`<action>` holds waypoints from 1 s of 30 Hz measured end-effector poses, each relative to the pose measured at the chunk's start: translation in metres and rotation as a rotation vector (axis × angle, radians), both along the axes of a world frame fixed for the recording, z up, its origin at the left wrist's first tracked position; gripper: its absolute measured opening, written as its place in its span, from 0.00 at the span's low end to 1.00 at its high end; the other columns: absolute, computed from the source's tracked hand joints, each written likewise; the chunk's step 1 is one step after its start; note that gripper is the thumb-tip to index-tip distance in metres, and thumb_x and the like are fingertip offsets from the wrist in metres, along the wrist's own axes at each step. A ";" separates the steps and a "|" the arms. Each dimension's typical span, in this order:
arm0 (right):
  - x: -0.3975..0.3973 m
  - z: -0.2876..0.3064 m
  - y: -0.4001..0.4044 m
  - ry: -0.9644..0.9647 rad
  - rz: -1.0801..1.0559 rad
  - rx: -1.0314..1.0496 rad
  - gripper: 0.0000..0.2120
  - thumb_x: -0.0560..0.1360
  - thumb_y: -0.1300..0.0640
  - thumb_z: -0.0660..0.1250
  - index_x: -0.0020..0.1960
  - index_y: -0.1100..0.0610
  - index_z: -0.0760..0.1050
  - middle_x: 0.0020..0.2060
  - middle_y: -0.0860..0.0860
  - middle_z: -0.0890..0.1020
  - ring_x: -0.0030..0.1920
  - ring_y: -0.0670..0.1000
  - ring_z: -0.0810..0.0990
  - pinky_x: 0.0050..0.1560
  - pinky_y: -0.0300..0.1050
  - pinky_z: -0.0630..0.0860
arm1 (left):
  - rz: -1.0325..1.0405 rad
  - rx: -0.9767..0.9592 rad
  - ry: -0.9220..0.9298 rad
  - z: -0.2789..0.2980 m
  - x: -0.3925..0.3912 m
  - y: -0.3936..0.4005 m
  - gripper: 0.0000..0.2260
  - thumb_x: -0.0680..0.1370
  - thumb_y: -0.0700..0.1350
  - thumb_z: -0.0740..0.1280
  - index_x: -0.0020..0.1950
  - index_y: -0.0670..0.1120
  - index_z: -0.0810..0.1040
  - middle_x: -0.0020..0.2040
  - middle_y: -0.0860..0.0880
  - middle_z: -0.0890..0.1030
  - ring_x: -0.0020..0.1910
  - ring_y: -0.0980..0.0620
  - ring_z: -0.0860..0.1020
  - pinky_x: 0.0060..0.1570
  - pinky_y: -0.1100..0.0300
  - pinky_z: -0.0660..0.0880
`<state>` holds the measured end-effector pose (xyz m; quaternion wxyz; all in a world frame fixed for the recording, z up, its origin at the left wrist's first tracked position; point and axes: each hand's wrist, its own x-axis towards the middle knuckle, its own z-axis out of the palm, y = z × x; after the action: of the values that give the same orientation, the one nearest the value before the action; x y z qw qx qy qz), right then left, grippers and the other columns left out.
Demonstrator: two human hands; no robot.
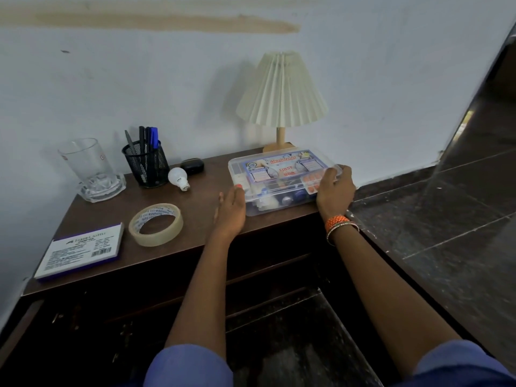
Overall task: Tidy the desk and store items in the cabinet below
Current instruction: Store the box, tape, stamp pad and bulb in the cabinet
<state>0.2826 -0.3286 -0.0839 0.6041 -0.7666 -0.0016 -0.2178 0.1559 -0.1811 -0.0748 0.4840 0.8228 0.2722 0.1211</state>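
My right hand (pixel 333 191) grips the right end of the first-aid box (pixel 282 180) at the desk's (pixel 195 233) right back, just before the lamp (pixel 282 101); my left hand (pixel 231 210), fingers straight, touches its left side; tape roll (pixel 155 224), bulb (pixel 178 178), pen holder (pixel 146 166) lie leftward; lid reads "FIRST".

This looks like a room in a home, used as a small study or bedside corner. A dark wooden tabletop (pixel 201 208) stands against a plain, stained painted wall (pixel 139 79) over a dark stone-tile floor (pixel 446 219). On it sit a pleated-shade lamp (pixel 282 93), a mesh pen holder (pixel 146 166), a glass mug (pixel 92 169), a spare light bulb (pixel 178 178), a tape roll (pixel 155 224) and a household first aid box (pixel 282 180).
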 end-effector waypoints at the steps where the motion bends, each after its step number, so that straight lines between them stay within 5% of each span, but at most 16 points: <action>1: -0.001 0.000 0.000 0.006 0.004 -0.009 0.15 0.81 0.55 0.53 0.57 0.64 0.72 0.49 0.60 0.81 0.42 0.53 0.77 0.35 0.35 0.67 | 0.010 0.017 -0.008 -0.001 -0.003 0.000 0.23 0.82 0.55 0.43 0.76 0.50 0.56 0.78 0.49 0.54 0.77 0.51 0.46 0.74 0.51 0.46; 6: -0.014 0.004 0.003 0.060 0.015 -0.019 0.17 0.82 0.53 0.51 0.58 0.64 0.72 0.49 0.58 0.80 0.45 0.54 0.77 0.41 0.39 0.67 | -0.034 -0.066 -0.077 -0.001 -0.018 0.002 0.33 0.73 0.67 0.45 0.71 0.52 0.67 0.73 0.49 0.67 0.74 0.49 0.61 0.73 0.47 0.56; 10: -0.013 0.028 0.002 0.380 0.127 0.312 0.11 0.76 0.55 0.59 0.48 0.61 0.76 0.43 0.53 0.78 0.36 0.51 0.76 0.34 0.40 0.69 | -0.013 -0.170 -0.203 0.002 -0.032 0.008 0.18 0.83 0.51 0.51 0.67 0.45 0.72 0.61 0.53 0.73 0.59 0.57 0.70 0.58 0.64 0.64; 12: -0.016 0.041 -0.004 0.529 0.169 0.579 0.06 0.71 0.60 0.62 0.36 0.59 0.72 0.35 0.53 0.75 0.28 0.51 0.73 0.28 0.39 0.68 | 0.045 -0.248 -0.252 0.003 -0.038 0.012 0.16 0.82 0.49 0.55 0.65 0.45 0.74 0.58 0.55 0.73 0.57 0.57 0.72 0.57 0.63 0.65; 15: -0.034 0.047 -0.005 0.565 0.265 0.697 0.03 0.70 0.62 0.63 0.38 0.60 0.70 0.31 0.51 0.75 0.26 0.52 0.75 0.32 0.40 0.75 | 0.044 -0.501 -0.424 0.004 -0.049 0.014 0.13 0.81 0.45 0.57 0.64 0.53 0.73 0.61 0.53 0.78 0.59 0.54 0.77 0.58 0.58 0.73; 19: -0.055 0.038 -0.009 0.564 0.533 0.758 0.06 0.71 0.56 0.61 0.38 0.56 0.68 0.30 0.51 0.78 0.27 0.52 0.79 0.34 0.40 0.76 | 0.075 -0.776 -0.531 0.002 -0.074 0.025 0.11 0.74 0.36 0.62 0.53 0.50 0.69 0.59 0.46 0.79 0.57 0.43 0.78 0.43 0.53 0.80; 23: -0.074 0.016 -0.020 0.624 0.683 0.606 0.24 0.63 0.47 0.64 0.53 0.61 0.79 0.47 0.57 0.84 0.44 0.60 0.84 0.50 0.55 0.80 | -0.129 -0.924 -0.468 -0.006 -0.104 0.039 0.21 0.63 0.36 0.65 0.56 0.44 0.71 0.63 0.41 0.78 0.59 0.42 0.78 0.50 0.46 0.80; 26: -0.091 -0.006 -0.032 0.570 0.744 0.623 0.19 0.66 0.49 0.62 0.48 0.60 0.81 0.43 0.55 0.83 0.41 0.57 0.82 0.43 0.48 0.78 | -0.283 -0.941 -0.474 -0.019 -0.128 0.038 0.26 0.61 0.35 0.71 0.59 0.46 0.75 0.59 0.44 0.81 0.57 0.45 0.80 0.48 0.49 0.80; 30: -0.109 -0.034 -0.047 0.529 0.756 0.743 0.14 0.70 0.54 0.60 0.47 0.60 0.80 0.44 0.57 0.83 0.43 0.58 0.82 0.45 0.49 0.78 | -0.327 -0.930 -0.405 -0.051 -0.147 0.043 0.36 0.55 0.39 0.81 0.58 0.48 0.67 0.61 0.43 0.78 0.60 0.44 0.78 0.58 0.46 0.76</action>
<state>0.1735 -0.3755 -0.1181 0.8475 -0.4784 -0.0476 0.2251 0.0088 -0.1377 -0.1261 0.8530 0.5133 0.0665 0.0672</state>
